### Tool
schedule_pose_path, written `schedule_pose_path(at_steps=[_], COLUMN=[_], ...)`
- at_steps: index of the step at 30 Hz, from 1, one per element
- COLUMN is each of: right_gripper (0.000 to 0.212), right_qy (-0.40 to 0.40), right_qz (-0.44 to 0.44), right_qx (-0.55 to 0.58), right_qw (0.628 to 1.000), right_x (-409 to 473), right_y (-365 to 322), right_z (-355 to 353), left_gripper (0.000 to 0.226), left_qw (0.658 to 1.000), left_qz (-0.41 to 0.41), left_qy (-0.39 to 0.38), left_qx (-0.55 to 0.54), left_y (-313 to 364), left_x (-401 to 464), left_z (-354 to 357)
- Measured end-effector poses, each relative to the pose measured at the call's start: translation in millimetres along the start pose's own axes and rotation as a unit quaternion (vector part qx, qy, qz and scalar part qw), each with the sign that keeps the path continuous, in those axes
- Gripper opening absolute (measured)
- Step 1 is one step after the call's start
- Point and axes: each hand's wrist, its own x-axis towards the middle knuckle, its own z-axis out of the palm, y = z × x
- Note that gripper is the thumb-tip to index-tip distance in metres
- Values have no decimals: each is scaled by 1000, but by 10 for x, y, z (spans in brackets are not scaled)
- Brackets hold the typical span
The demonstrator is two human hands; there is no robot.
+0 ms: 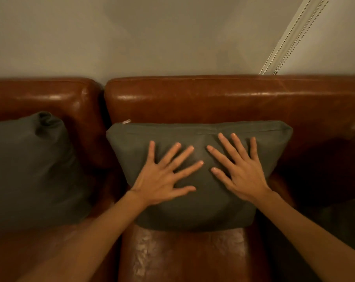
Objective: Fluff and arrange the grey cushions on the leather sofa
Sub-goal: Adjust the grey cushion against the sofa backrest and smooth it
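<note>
A grey cushion (195, 210) leans upright against the backrest of the brown leather sofa (213, 98), its zip edge on top. My left hand (164, 176) lies flat on the cushion's front with fingers spread. My right hand (239, 169) presses beside it, fingers also straight and spread. A second grey cushion (32, 169) stands at the left, against the other backrest section, a little slumped.
A dark grey shape (347, 222) shows at the right edge on the seat, mostly in shadow. The worn leather seat (182, 257) stretches below the middle cushion. A pale wall rises behind, with beaded blind cords (290, 37) hanging at the upper right.
</note>
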Motion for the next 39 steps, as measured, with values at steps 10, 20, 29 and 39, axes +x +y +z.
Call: schedule_pose_path(at_steps=[10, 20, 29, 39], right_gripper=[56, 59, 59, 58], right_qy=[-15, -71, -112, -25], right_qz=[8, 13, 85, 258], right_qx=[-1, 7, -15, 115], right_qw=[1000, 997, 990, 959], right_x=[210, 79, -125, -11], right_y=[216, 284, 349, -212], right_z=[238, 124, -66, -214], left_gripper=[72, 69, 74, 68], left_qw=[995, 987, 961, 963], left_qz=[-58, -117, -208, -198], left_qy=[-84, -105, -178, -181], left_qx=[-4, -1, -35, 3], left_y=[-269, -319, -566, -765], left_x=[109, -125, -500, -1039], left_z=[334, 178, 38, -252])
